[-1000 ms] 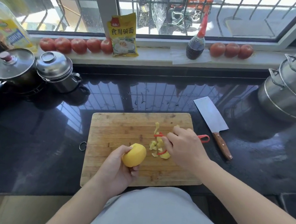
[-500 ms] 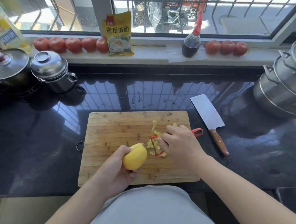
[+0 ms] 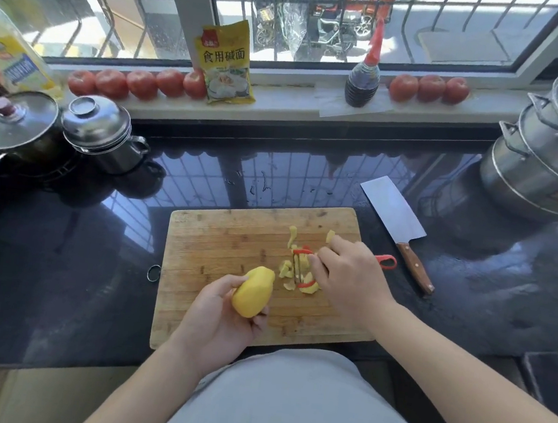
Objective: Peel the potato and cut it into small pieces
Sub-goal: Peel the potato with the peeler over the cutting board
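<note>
- While your left hand (image 3: 214,321) grips the potato (image 3: 253,291), it looks peeled; parings litter the cutting board (image 3: 219,239).
- Your right hand (image 3: 349,280) grips the peeler (image 3: 301,268); cutting with the cleaver (image 3: 394,220) remains.

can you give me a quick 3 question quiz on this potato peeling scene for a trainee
1. True or false: the cleaver lies on the cutting board.
2. Which hand holds the potato? A) left hand B) right hand C) neither
3. Fill in: the right hand grips a red ____ over the heap of peels.

Key:
1. False; it lies on the dark counter, to the right of the board.
2. A
3. peeler
</note>
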A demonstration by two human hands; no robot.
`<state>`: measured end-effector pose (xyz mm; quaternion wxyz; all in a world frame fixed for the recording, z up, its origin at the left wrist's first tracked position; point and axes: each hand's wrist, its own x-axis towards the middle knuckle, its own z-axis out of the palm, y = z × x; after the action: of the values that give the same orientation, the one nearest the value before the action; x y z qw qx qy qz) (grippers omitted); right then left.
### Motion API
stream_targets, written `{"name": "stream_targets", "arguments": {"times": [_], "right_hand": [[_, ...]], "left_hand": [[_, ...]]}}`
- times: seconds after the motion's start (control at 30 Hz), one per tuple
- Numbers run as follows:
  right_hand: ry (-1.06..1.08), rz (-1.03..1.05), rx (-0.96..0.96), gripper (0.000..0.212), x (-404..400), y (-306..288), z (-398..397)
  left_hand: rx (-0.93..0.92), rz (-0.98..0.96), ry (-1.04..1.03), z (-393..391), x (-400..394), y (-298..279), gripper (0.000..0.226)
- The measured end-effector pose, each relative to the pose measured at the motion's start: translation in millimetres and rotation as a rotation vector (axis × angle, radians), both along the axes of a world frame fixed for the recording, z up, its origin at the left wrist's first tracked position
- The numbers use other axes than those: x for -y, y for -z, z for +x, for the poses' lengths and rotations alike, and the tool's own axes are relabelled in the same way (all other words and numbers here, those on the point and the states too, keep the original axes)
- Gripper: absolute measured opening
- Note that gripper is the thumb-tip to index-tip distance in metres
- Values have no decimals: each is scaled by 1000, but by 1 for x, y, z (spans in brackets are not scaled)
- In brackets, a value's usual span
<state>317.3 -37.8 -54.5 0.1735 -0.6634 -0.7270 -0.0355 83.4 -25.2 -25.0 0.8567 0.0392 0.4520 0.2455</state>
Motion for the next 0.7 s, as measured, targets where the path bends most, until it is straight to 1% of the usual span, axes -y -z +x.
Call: {"name": "stream_targets", "arguments": {"times": [0.07, 0.17, 0.33, 0.47, 0.57, 0.63, 0.7], "right_hand": [[-141, 118, -74, 42, 5, -13, -9], [-269, 160, -77, 40, 7, -29, -22], [-346, 169, -48, 37, 5, -39, -32], [-354, 153, -26, 37, 2, -36, -25], [-347, 161, -16, 41, -8, -26, -17], [-275, 119, 20, 44, -19, -12, -8], [-147, -10, 105, 46, -28, 3, 3]], "left_hand": [[1, 12, 15, 1, 0, 1, 32], [-4, 51, 42, 5, 0, 2, 30], [-31, 57, 45, 11, -5, 0, 28], [-55, 76, 55, 13, -6, -5, 30], [-71, 93, 78, 10, -7, -6, 33], [-62, 71, 84, 8, -8, -7, 33], [-54, 48, 92, 5, -7, -8, 32]]}}
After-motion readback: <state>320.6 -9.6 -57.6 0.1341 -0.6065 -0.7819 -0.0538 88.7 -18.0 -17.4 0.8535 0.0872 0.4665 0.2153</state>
